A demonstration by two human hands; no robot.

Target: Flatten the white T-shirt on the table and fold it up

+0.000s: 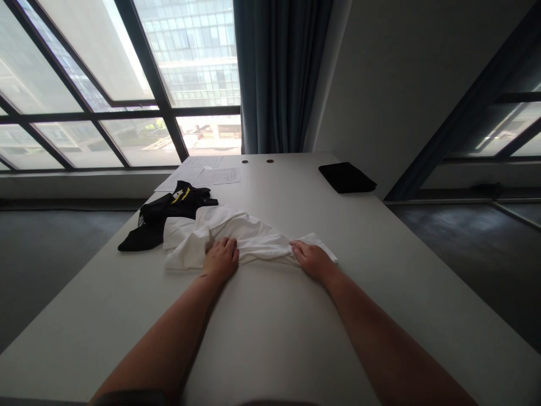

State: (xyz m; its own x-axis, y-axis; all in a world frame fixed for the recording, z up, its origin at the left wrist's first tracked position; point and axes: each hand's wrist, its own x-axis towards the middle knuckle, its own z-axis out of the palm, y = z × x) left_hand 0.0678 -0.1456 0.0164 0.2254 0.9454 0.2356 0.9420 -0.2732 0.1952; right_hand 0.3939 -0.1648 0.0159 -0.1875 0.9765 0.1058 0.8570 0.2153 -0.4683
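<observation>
A loose white fabric garment (264, 232) lay across the middle of the white, smooth-topped desk (274, 327), with both of the person's hands on it. The left hand (222, 259) rested near the middle of its near edge, fingers together and bent down over the cloth. The right hand (311, 259) lay toward its right end, fingers close together. Whether either hand pinched the fabric or only pressed on it could not be told.

As far as could be judged, work on the white garment was only partway along. Its near edge ran roughly from hand to hand, but the left part was bunched in uneven layers and creases crossed the middle, so it did not yet lie flat or in a neat shape.

Just beyond its left end, a crumpled black fabric bundle with yellow markings (154, 217) lay in a loose heap, with neither hand on it; it seemed unsorted. At the far right, well apart, a flat black four-sided item (347, 177) lay tidily, perhaps already dealt with, though its material was hard to make out. White printed paper sheets (220, 176) lay behind the bundle.
</observation>
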